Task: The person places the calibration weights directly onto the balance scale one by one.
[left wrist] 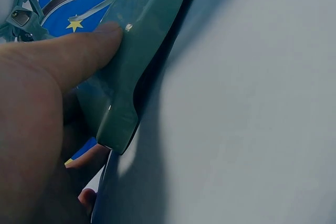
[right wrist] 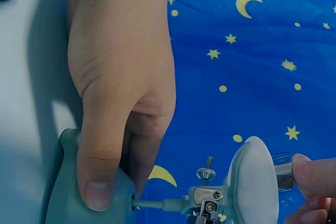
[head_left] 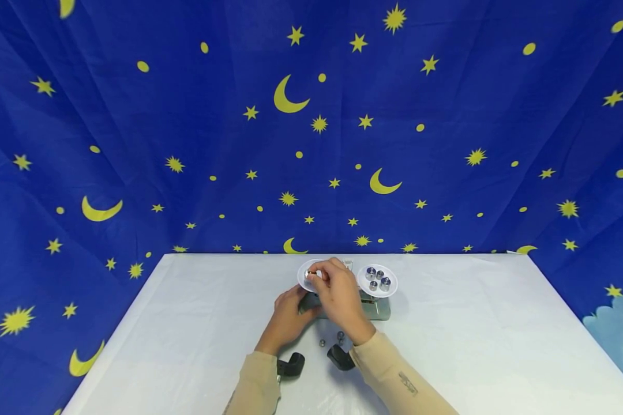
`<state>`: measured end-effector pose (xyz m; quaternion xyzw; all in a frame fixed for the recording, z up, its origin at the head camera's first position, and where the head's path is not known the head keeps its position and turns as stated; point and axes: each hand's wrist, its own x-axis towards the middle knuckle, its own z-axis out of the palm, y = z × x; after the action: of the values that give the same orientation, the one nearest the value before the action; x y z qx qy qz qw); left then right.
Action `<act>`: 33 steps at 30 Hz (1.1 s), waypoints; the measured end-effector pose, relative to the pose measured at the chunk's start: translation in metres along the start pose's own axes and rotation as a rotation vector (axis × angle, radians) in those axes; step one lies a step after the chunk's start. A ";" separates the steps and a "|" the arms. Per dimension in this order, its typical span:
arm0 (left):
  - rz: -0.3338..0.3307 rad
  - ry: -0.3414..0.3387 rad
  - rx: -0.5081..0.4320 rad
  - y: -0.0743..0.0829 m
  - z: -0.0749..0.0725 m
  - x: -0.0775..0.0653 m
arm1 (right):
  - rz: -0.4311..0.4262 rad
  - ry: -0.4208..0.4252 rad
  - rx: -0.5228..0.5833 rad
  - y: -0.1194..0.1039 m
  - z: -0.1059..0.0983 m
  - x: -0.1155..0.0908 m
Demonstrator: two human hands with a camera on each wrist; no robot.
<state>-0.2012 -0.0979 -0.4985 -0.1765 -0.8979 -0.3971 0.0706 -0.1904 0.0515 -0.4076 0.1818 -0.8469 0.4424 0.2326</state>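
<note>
The right hand [head_left: 338, 293] pinched a metal weight [right wrist: 284, 176] at the left pan [right wrist: 254, 182], in the frame's lower middle; the left hand [head_left: 286, 320] gripped the green base [left wrist: 149, 30]. Steadying the base and releasing evenly seemed best, without jolting the pan.

the table [head_left: 498, 340] leaves passing room left and right; the scale [head_left: 379, 312], weights [head_left: 341, 335], left hand [head_left: 286, 319] and right hand [head_left: 341, 295] obstruct the middle.

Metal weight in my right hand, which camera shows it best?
Right wrist: the metal weight looks largest, between the white plate and the fingers. The head view shows it small, partly covered; the left wrist view doesn't show it.
</note>
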 end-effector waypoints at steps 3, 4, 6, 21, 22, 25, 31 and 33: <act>-0.007 -0.003 0.008 0.000 0.000 0.000 | -0.004 0.009 -0.018 0.000 0.002 0.001; -0.010 -0.004 0.009 -0.001 0.000 0.000 | -0.006 0.011 -0.023 0.001 0.002 0.001; -0.011 -0.008 0.015 -0.001 0.000 0.000 | -0.007 0.012 -0.034 0.001 0.003 0.002; -0.028 -0.020 0.024 -0.002 0.000 0.001 | 0.023 0.012 -0.077 0.000 0.006 0.006; -0.030 -0.021 0.024 -0.002 0.000 0.001 | 0.023 0.012 -0.081 0.000 0.006 0.006; -0.031 -0.023 0.026 -0.003 0.001 0.002 | 0.023 0.011 -0.093 0.000 0.006 0.007; -0.031 -0.018 0.025 -0.003 0.001 0.001 | 0.034 0.011 -0.112 0.001 0.007 0.008; -0.030 -0.016 0.023 -0.003 0.001 0.001 | 0.035 0.012 -0.119 0.001 0.008 0.008</act>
<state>-0.2029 -0.0985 -0.5010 -0.1653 -0.9055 -0.3862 0.0595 -0.1993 0.0447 -0.4079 0.1499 -0.8732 0.3965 0.2404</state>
